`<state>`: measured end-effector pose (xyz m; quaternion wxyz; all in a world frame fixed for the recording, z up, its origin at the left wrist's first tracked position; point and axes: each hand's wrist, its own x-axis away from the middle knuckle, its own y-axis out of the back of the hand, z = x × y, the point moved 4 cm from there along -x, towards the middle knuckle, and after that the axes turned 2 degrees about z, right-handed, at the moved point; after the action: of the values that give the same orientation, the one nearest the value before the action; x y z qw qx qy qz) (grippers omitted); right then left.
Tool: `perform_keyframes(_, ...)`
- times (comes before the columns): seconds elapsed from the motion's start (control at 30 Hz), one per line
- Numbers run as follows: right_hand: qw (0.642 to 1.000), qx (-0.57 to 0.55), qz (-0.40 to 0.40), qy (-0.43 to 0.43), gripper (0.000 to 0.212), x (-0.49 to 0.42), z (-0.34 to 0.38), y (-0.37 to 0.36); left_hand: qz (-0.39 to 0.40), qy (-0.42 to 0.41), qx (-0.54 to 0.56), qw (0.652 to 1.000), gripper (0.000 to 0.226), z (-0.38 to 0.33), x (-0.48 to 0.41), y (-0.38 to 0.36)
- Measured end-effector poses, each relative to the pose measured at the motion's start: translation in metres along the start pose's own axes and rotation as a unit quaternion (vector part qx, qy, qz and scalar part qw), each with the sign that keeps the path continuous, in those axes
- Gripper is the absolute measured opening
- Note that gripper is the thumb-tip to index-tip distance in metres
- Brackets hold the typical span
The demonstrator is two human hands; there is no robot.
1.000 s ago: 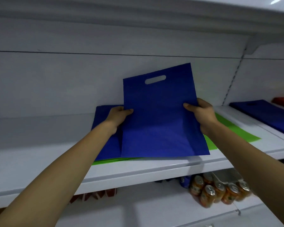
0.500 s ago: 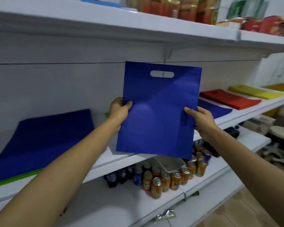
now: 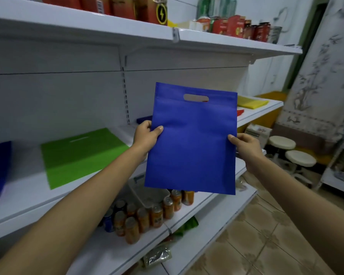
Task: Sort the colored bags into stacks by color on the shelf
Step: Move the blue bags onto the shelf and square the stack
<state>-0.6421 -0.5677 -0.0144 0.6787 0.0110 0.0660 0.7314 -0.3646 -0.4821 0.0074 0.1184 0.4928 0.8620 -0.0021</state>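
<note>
Before the white shelf, left hand and right hand each pinch a side edge of a blue bag, held upright, clear of the green bag, likely for flat stacking.

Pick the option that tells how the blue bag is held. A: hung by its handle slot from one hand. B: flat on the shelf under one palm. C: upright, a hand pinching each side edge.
C: the left hand and the right hand each pinch a side edge of the upright blue bag.
</note>
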Motion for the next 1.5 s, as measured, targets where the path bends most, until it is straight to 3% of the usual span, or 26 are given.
perform_keyframes(0.33,0.982,0.18,-0.028,0.052,0.019,-0.095,0.0,0.028,-0.012,0.006,-0.116,0.993,0.008,0.018,-0.053,-0.042)
perform_keyframes(0.57,0.949,0.29,-0.046,0.112,0.012,-0.177,0.024,-0.008,-0.028,-0.032,-0.3,0.953,0.015,0.025,-0.132,-0.04)
perform_keyframes(0.73,0.922,0.355,0.005,0.153,0.024,-0.241,0.035,-0.048,0.006,0.013,-0.33,0.944,0.022,0.048,-0.191,-0.028)
perform_keyframes(1.07,0.89,0.419,0.098,0.152,0.022,-0.318,0.013,-0.124,0.007,0.068,-0.338,0.939,0.012,0.091,-0.235,0.003)
perform_keyframes(1.2,0.879,0.436,0.133,0.142,0.023,-0.337,0.007,-0.144,-0.011,0.105,-0.31,0.945,0.045,0.101,-0.237,0.008)
perform_keyframes(1.5,0.845,0.456,0.245,0.136,0.025,-0.391,-0.005,-0.169,-0.071,0.172,-0.316,0.93,0.047,0.12,-0.236,-0.006)
